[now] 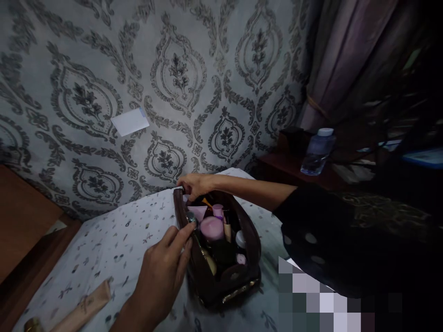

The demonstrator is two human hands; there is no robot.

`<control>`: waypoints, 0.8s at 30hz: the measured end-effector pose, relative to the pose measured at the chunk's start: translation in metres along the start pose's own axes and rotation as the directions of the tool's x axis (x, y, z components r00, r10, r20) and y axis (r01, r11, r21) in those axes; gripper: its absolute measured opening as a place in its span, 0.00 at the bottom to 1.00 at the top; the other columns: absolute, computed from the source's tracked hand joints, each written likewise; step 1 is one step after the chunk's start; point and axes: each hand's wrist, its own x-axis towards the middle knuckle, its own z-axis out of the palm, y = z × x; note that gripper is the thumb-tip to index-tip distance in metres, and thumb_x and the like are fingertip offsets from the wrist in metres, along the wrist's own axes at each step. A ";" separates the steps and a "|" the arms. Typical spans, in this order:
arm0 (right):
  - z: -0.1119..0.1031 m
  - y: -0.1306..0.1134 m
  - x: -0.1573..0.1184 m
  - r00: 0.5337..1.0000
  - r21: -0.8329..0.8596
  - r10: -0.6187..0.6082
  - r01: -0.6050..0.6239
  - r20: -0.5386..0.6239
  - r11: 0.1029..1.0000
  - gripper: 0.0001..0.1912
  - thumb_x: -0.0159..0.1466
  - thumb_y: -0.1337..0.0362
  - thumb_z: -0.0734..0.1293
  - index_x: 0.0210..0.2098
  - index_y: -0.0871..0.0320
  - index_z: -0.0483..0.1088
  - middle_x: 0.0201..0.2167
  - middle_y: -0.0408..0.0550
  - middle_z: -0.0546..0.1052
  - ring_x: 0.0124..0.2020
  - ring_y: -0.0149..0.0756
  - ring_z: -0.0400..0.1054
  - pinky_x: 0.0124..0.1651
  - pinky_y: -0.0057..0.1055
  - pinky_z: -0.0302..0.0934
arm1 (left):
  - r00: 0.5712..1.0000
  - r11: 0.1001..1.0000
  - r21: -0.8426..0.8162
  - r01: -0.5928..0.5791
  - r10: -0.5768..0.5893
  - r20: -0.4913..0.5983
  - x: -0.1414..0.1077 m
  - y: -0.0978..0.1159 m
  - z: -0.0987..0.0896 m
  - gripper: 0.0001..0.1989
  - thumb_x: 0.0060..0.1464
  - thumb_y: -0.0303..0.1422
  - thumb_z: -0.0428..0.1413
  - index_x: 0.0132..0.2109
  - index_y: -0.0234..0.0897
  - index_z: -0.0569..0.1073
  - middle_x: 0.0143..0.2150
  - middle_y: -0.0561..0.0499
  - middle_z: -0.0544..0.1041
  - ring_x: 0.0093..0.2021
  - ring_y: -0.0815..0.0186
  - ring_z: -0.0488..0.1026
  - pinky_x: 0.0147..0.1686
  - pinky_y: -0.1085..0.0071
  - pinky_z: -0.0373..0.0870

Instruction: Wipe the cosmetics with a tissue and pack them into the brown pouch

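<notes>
A dark brown zip bag (256, 240) stands wide open on a white patterned cloth (128, 230). Inside it are a round pink container (212, 228), a pink tube (198, 212), a white-capped jar (240, 239) and several other small items. My left hand (162, 267) is at the bag's left side, its index finger reaching over the rim by a small greenish item. At the far left corner of the bag, my right hand (196, 185) has its fingers curled down over the edge; what they grip, if anything, is hidden.
A beige tube (85, 306) lies at the lower left, near a gold cap (32, 324). To the right, a water bottle (317, 152) stands on a dark red surface (287, 166). Patterned wallpaper is behind, with a white card (130, 122) on it. Brown wood is at far left.
</notes>
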 end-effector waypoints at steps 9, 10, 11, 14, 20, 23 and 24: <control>-0.006 -0.001 -0.021 0.980 0.180 0.113 -0.083 -0.162 0.980 0.17 0.57 0.78 0.64 0.44 0.65 0.75 0.27 0.42 0.78 0.30 0.30 0.72 0.33 0.21 0.62 | 0.977 0.967 -0.145 0.209 -0.200 0.075 -0.030 -0.003 -0.007 0.19 0.66 0.37 0.45 0.61 0.40 0.66 0.53 0.44 0.79 0.47 0.61 0.80 0.45 0.68 0.78; -0.005 -0.002 -0.025 0.978 0.181 0.125 -0.094 -0.168 0.979 0.15 0.57 0.77 0.63 0.42 0.65 0.76 0.27 0.43 0.78 0.30 0.30 0.72 0.33 0.21 0.62 | 0.969 0.958 -0.158 0.241 -0.229 0.090 -0.037 -0.005 -0.007 0.19 0.66 0.38 0.45 0.60 0.40 0.67 0.51 0.44 0.79 0.45 0.61 0.80 0.44 0.67 0.78; -0.003 -0.002 -0.028 0.974 0.181 0.137 -0.105 -0.179 0.978 0.14 0.57 0.77 0.64 0.40 0.64 0.77 0.27 0.43 0.79 0.31 0.31 0.72 0.33 0.21 0.62 | 0.959 0.946 -0.169 0.276 -0.261 0.106 -0.045 -0.009 -0.007 0.20 0.66 0.40 0.45 0.60 0.40 0.67 0.49 0.44 0.80 0.43 0.61 0.81 0.42 0.68 0.79; 0.003 -0.005 -0.035 0.960 0.182 0.174 -0.134 -0.221 0.974 0.11 0.57 0.76 0.65 0.36 0.62 0.78 0.29 0.43 0.80 0.34 0.33 0.73 0.35 0.21 0.61 | 0.925 0.910 -0.187 0.371 -0.345 0.158 -0.067 -0.019 -0.010 0.20 0.65 0.43 0.46 0.57 0.41 0.70 0.44 0.45 0.82 0.40 0.60 0.82 0.38 0.68 0.79; 0.021 -0.009 -0.030 0.934 0.274 0.289 -0.227 -0.209 0.934 0.15 0.59 0.76 0.64 0.44 0.60 0.76 0.30 0.45 0.81 0.30 0.31 0.73 0.31 0.21 0.64 | 0.879 0.865 -0.188 0.464 -0.425 0.214 -0.103 -0.024 -0.022 0.19 0.64 0.45 0.47 0.55 0.42 0.72 0.41 0.47 0.82 0.37 0.60 0.81 0.37 0.68 0.78; 0.029 -0.008 -0.026 0.914 0.302 0.337 -0.263 -0.225 0.916 0.16 0.59 0.75 0.65 0.45 0.60 0.74 0.29 0.45 0.79 0.28 0.32 0.72 0.28 0.21 0.63 | 0.872 0.856 -0.183 0.484 -0.452 0.189 -0.118 -0.024 -0.029 0.18 0.64 0.45 0.46 0.53 0.43 0.72 0.39 0.47 0.82 0.37 0.60 0.81 0.37 0.67 0.78; 0.031 -0.008 -0.025 0.909 0.305 0.343 -0.266 -0.237 0.915 0.16 0.59 0.75 0.65 0.45 0.60 0.74 0.29 0.45 0.79 0.28 0.32 0.72 0.27 0.21 0.62 | 0.868 0.854 -0.175 0.491 -0.461 0.185 -0.124 -0.026 -0.031 0.19 0.65 0.45 0.46 0.53 0.43 0.72 0.38 0.47 0.81 0.36 0.60 0.81 0.36 0.67 0.78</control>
